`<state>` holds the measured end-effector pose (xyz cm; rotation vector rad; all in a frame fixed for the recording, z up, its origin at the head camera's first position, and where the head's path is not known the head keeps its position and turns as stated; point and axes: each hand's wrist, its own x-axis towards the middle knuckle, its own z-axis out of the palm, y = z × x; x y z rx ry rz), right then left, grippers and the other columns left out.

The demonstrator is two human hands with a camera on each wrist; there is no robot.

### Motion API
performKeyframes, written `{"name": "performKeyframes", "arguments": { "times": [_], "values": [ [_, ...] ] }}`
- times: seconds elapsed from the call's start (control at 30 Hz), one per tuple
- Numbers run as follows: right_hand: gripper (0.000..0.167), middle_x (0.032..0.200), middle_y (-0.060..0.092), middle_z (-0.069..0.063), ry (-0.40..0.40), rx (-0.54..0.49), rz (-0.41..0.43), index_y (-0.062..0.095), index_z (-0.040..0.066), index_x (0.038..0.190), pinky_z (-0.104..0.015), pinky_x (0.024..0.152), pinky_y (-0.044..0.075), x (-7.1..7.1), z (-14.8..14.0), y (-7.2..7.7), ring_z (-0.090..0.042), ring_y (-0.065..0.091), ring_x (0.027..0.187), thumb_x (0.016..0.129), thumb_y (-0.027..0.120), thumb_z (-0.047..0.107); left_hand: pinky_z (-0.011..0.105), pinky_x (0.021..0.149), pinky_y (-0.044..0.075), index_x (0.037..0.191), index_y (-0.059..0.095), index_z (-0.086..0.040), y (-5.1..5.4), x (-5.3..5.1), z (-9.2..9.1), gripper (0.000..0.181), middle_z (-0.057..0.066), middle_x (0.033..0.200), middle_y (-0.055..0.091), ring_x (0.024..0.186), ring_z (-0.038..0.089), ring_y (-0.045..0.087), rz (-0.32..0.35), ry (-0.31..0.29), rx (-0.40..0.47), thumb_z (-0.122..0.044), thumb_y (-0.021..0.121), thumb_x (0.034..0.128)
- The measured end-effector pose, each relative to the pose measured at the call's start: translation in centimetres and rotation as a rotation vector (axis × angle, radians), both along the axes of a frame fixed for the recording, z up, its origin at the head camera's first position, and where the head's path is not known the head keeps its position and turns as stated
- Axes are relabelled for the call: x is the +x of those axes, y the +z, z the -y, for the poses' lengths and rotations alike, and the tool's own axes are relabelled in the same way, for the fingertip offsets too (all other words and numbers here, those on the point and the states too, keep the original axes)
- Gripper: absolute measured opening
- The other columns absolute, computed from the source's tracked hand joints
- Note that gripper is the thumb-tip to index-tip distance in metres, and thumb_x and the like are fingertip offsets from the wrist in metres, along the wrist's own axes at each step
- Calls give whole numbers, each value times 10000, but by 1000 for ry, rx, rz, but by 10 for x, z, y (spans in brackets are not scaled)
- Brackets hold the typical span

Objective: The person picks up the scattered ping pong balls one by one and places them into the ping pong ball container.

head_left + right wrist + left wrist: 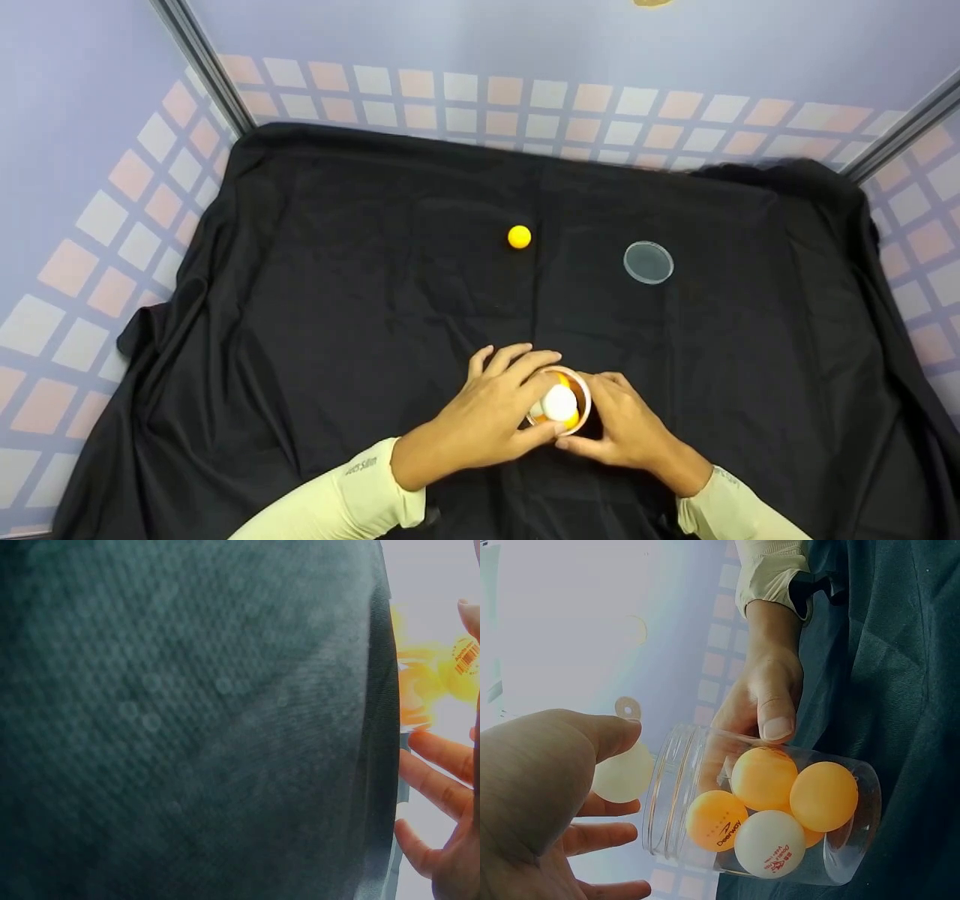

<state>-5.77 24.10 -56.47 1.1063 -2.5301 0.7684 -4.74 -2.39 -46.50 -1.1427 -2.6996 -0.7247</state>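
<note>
A clear plastic jar [681, 795] holds several orange and white table tennis balls. My right hand [626, 424] grips this jar from the right, its thumb along the wall. At the jar's mouth, my left hand [487, 416] pinches a white table tennis ball [622, 772] between thumb and fingers. Seen from the head, a white ball [559, 403] shows at the round opening, with orange beside it. In the right wrist view, dark cloth hides most of the scene; the left hand's fingers [442, 791] appear at the right edge.
A lone orange table tennis ball [519, 237] lies on the black cloth [337, 300] beyond the hands. To its right rests a round clear lid [649, 262]. Tiled-pattern walls [502, 97] stand behind and at both sides.
</note>
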Motion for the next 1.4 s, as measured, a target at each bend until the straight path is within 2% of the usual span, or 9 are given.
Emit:
{"name": "performKeyframes", "arguments": {
  "times": [0.37, 0.63, 0.87, 1.17, 1.4],
  "values": [
    [870, 1313, 661, 4, -6, 4, 8, 542, 96, 1425, -448, 919, 498, 0, 0, -1, -170, 671, 1067, 759, 820, 582, 673, 1041, 368, 1261, 620, -227, 0, 1, 0, 468, -21, 1516, 503, 1382, 309, 472, 1, 3, -4, -506, 708, 896],
    [846, 1319, 666, 11, -5, 5, 0, 555, 103, 1413, -440, 922, 491, 0, 1, 0, -162, 668, 1098, 764, 813, 579, 672, 1048, 354, 1361, 592, -212, 1, 1, 0, 562, -25, 1512, 503, 1385, 286, 459, 4, 12, -1, -508, 709, 898],
    [854, 1304, 665, 9, 1, 3, -19, 551, 96, 1415, -451, 905, 497, 0, 0, -1, -175, 672, 1057, 761, 817, 577, 669, 1048, 357, 1356, 602, -210, 1, 0, 0, 532, -26, 1517, 500, 1386, 285, 456, 7, 8, -11, -474, 705, 905],
    [880, 1305, 666, 10, -2, 6, -11, 536, 96, 1435, -450, 916, 497, -1, 0, -1, -166, 671, 1062, 758, 817, 583, 658, 1051, 364, 1323, 620, -219, 1, -7, -5, 469, -26, 1519, 501, 1379, 272, 461, 19, 18, -18, -486, 659, 940],
    [874, 1325, 660, 3, 8, 5, -13, 535, 96, 1432, -449, 914, 496, -1, 0, 0, -165, 674, 1083, 762, 815, 582, 634, 1046, 380, 1269, 633, -210, 3, -19, -13, 419, -24, 1494, 534, 1356, 240, 483, 10, 46, -12, -485, 639, 953]
  ]
}}
